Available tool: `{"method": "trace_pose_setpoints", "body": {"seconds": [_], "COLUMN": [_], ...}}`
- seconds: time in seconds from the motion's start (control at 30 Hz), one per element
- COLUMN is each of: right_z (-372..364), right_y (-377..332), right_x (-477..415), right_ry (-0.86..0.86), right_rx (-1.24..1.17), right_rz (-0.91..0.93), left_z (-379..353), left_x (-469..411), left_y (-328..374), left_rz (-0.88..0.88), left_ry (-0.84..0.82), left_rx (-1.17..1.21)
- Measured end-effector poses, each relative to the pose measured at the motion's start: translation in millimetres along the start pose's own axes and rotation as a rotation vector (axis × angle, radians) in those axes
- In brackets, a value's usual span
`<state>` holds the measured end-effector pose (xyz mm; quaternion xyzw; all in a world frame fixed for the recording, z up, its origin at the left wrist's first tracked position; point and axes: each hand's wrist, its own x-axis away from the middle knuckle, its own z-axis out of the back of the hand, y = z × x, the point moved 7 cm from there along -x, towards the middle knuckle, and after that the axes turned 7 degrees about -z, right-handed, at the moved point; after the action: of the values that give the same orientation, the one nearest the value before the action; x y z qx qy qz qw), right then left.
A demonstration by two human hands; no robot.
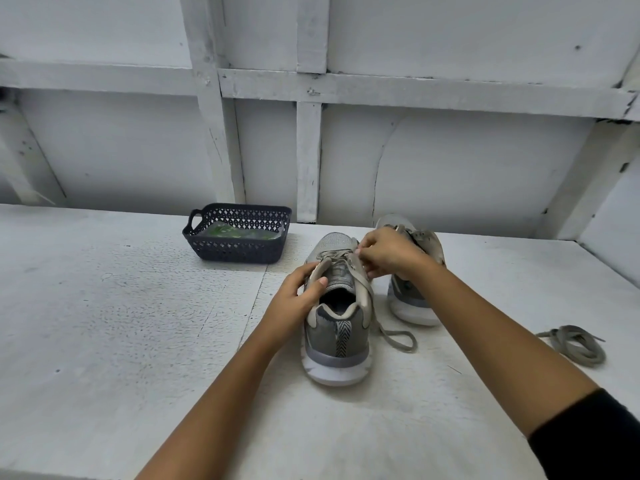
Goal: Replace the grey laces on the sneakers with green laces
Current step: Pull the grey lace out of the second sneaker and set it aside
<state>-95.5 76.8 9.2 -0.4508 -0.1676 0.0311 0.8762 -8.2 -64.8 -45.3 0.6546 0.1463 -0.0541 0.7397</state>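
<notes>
Currently: grey lace point(334, 259) runs through the eyelets of the near sneaker point(337, 336), which stands mid-table with its heel toward the camera. One end trails off its right side in a loop on the table point(104, 306).

Lace judged soft, light and limp. It should drag a little in the eyelets, so take it close to an eyelet and draw one crossing at a time, not by the tail. Sneaker judged light, with a flexible upper and firm sole; likely to skid unless braced at the collar.

- Left hand point(298, 299): grips the left collar, thumb hooked over the rim.
- Right hand point(388, 254): fingers bunched at the right eyelet row, pinching the lace.

Far sneaker point(415, 306) stands just beside, partly hidden by the right hand. Loose lace point(575, 344) lies well to the right. Green laces point(239, 233), bagged, sit in the basket point(239, 254) at back left.
</notes>
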Motion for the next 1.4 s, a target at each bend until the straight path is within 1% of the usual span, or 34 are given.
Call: {"method": "trace_pose_setpoints", "body": {"seconds": [0.13,0.23,0.3,0.33,0.43,0.47,0.53,0.6,0.8,0.97,1.17,1.27,1.33,1.4], "right_z": [12.1,31.8,41.8,41.2,19.0,10.9,1.1,-5.1,-16.6,-21.4,-24.3,-24.3,-23.8,-24.9], "right_y": [-0.8,-3.6,-6.7,-7.1,0.8,4.1,7.2,9.3,18.3,25.2,22.6,24.4,26.7,29.0], "right_x": [-8.8,-9.8,-3.6,-1.1,7.6,11.4,19.5,33.5,48.1,44.0,42.9,42.4,40.8,38.9], "right_ry": [0.126,0.337,0.421,0.406,0.227,0.197,0.245,0.324,0.393,0.417,0.398,0.404,0.416,0.414], "right_rx": [-0.14,-0.248,-0.267,-0.257,-0.167,-0.114,0.061,0.122,0.043,0.029,0.026,0.005,0.004,-0.005], "right_rz": [0.019,0.077,0.102,0.104,0.055,0.06,0.128,0.185,0.287,0.262,0.257,0.255,0.249,0.236], "left_z": [0.8,0.2,1.2,2.7,7.9,8.5,7.9,6.9,3.9,-7.1,-15.3,-14.8,-15.0,-10.4], "left_x": [-1.1,-0.7,-0.8,-1.7,-11.7,-17.4,-29.1,-40.4,-60.5,-76.8,-103.8,-114.0,-115.9,-110.2], "left_y": [-2.4,-2.4,-0.6,0.4,2.5,2.9,5.1,9.5,22.0,22.4,27.9,34.0,38.9,41.5], "left_rz": [-0.001,-0.002,-0.008,-0.008,0.025,0.041,0.088,0.105,0.07,0.151,0.167,0.129,0.078,0.07], "left_ry": [-0.007,-0.023,-0.028,-0.024,0.009,0.002,-0.04,-0.091,-0.182,-0.282,-0.304,-0.284,-0.256,-0.216], "left_rx": [-0.022,-0.04,-0.071,-0.103,-0.174,-0.206,-0.3,-0.371,-0.461,-0.495,-0.599,-0.623,-0.567,-0.475]}}
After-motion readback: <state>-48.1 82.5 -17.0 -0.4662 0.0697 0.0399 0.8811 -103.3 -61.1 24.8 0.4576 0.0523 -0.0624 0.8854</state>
